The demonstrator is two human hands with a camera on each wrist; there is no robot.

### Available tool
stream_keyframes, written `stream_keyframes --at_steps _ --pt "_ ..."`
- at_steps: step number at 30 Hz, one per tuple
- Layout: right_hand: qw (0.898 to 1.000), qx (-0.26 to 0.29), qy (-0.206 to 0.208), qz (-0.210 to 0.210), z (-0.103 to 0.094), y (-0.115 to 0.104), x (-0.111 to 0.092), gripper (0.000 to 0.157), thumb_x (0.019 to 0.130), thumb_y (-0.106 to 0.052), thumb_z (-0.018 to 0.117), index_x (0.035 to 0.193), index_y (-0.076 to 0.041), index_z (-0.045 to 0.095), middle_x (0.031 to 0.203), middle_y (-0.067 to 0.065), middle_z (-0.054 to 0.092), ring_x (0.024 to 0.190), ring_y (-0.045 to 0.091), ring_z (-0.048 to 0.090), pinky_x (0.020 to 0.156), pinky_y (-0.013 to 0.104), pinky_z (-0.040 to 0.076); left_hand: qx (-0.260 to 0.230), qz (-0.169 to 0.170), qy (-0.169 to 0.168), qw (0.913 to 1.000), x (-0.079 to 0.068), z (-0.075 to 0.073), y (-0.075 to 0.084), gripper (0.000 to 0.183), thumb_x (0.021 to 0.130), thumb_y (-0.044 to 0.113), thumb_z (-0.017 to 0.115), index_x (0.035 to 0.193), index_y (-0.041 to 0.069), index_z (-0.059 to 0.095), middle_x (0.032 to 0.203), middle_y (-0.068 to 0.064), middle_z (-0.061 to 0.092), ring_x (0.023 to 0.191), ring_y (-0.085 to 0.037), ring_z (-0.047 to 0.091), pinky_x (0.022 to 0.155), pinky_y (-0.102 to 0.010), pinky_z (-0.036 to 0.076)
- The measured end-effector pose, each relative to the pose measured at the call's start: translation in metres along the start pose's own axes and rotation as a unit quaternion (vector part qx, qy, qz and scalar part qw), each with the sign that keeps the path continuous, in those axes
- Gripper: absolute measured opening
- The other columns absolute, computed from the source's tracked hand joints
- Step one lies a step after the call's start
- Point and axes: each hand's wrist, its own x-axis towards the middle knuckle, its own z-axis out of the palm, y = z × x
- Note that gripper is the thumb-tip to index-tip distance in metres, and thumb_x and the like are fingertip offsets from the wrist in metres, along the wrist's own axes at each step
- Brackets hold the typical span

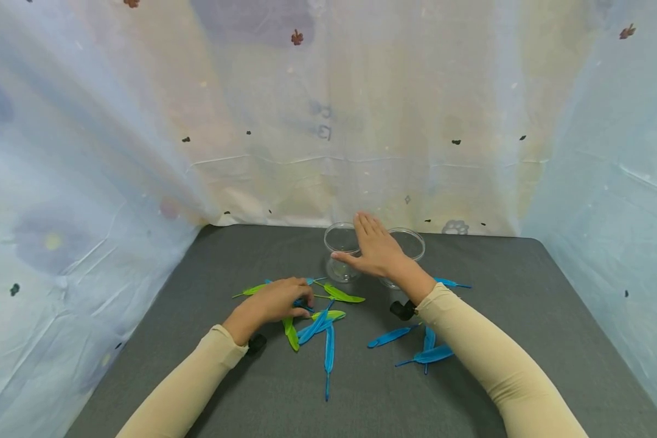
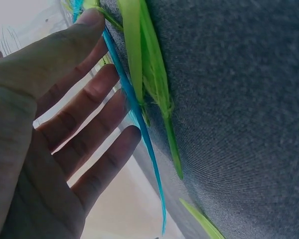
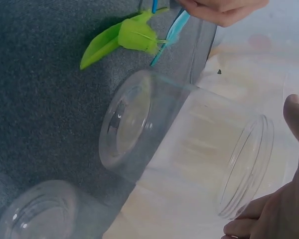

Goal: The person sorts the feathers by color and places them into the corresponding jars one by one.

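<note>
My left hand [image 1: 276,299] is low over a loose pile of feathers, its thumb and index fingertips pinching a blue feather [image 2: 132,99]. Its other fingers are spread beside the quill. Green feathers [image 2: 162,94] lie beyond it in the left wrist view. Extended flat, my right hand [image 1: 380,250] hovers between two clear open-topped jars, with fingers straight and thumb out to the side. The left jar [image 1: 342,267] stands upright, its rim near the thumb. Part of the right jar [image 1: 413,243] is hidden behind that hand and wrist.
More blue feathers [image 1: 390,337] lie at the right, some partly under the right forearm. One blue feather [image 1: 329,353] points toward the front edge. A green feather [image 1: 342,294] lies before the left jar. The grey table [image 1: 241,246] ends at a patterned curtain [image 1: 372,182].
</note>
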Motion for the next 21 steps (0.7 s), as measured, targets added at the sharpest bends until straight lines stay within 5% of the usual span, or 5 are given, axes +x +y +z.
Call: stream_keyframes --at_steps 21 --pt "1.000 -0.020 0.006 0.017 0.0081 -0.0094 -0.0002 0.107 0.106 -0.072 0.047 0.171 0.002 0.005 0.179 0.023 0.007 0.166 0.036 0.005 0.135 0.046 0.002 0.021 0.006 0.006 0.9998 0.0047 0.0030 0.0023 0.016 0.094 0.027 0.085 0.092 0.026 0.069 0.103 0.007 0.064 0.091 -0.012 0.062 0.079 -0.034 0.055"
